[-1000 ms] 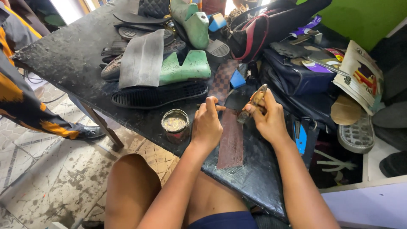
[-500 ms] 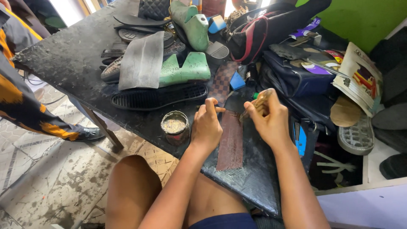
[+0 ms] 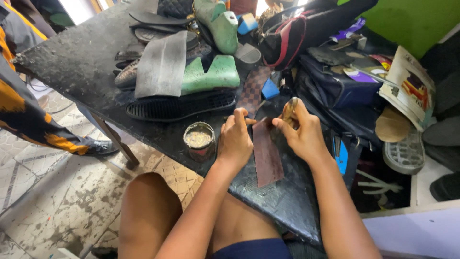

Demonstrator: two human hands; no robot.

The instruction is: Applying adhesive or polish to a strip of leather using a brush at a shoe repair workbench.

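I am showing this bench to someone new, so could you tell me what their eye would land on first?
Probably the two hands at the table's near edge: the left hand pins a brown leather strip while the right hand holds a brush at its top end. Just left stands a small open glue tin. Behind it lie a black shoe sole and green shoe lasts.

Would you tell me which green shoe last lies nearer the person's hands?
The lower green last, lying flat beside the grey sheet; the other sits farther back.
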